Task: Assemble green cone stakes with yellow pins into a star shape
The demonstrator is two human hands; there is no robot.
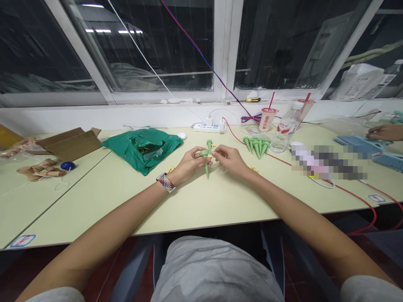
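My left hand (192, 164), with a woven band at the wrist, is closed around the upper part of a green plant watering spike (207, 171), its tip pointing down. Fingers of my right hand (231, 160) pinch the small yellow valve (210, 156) at the spike's side. Just behind lies another green spike (209, 144) with a yellow piece on it. A row of several green spikes (257, 147) rests to the right. Loose yellow valves (255, 170) lie by my right forearm, and more yellow shows behind my left wrist.
A torn green plastic bag (141, 147) lies left of my hands. Farther left are a cardboard box (69, 144), wooden pieces and a blue ball (67, 165). A power strip (210, 127), drink cup (268, 119) and water bottle (286, 128) stand behind. Another person's hand (385, 132) is at far right.
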